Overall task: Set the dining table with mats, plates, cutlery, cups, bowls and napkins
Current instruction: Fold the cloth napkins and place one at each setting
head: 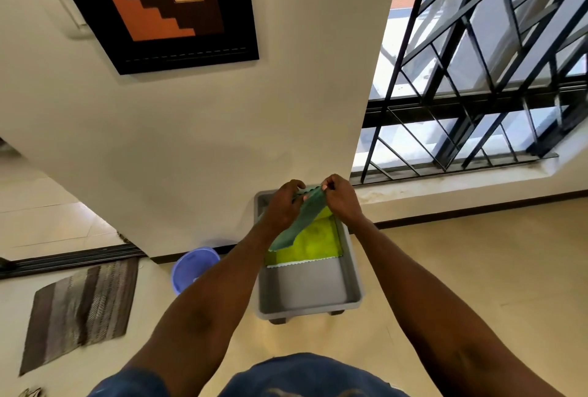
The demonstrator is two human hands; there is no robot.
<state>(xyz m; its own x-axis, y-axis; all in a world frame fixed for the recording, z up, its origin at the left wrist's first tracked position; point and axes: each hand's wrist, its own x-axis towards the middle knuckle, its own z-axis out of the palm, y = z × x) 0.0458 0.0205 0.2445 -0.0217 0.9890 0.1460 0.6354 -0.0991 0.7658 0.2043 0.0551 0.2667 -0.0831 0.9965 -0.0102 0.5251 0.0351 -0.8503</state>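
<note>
Above the grey tub (pixel 351 282) on the floor, my left hand (pixel 283 205) and right hand (pixel 342 198) each pinch the green napkin's (pixel 302 221) top edge; a yellow cloth (pixel 315 242) lies inside, far end.

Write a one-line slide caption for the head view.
Both hands, left hand and right hand, pinch a green napkin above a grey bin holding a yellow cloth.

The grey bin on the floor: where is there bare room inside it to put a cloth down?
In the grey bin, the near half of the floor is bare, bordered by the near wall and the scalloped edge of the yellow-green cloth. The far half is crowded: that cloth covers it, and the left hand and right hand hold a dark green cloth above.
</note>
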